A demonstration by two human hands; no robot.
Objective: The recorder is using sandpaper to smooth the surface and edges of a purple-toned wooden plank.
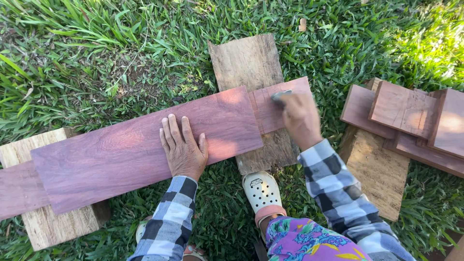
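A long reddish-purple plank (116, 152) lies across two rough pale wood blocks (249, 63) on the grass. My left hand (182, 147) rests flat on it, fingers spread, near its middle. A second, narrower reddish board (263, 111) lies beneath it and sticks out at the right end. My right hand (299, 118) is closed around a small grey sanding piece (280, 95) pressed on that end; the hand is blurred.
A pale wood block (46, 227) supports the plank's left end. At the right, several short reddish boards (406, 113) are stacked on another rough block (377, 169). My foot in a white clog (262, 191) stands on the grass below the plank.
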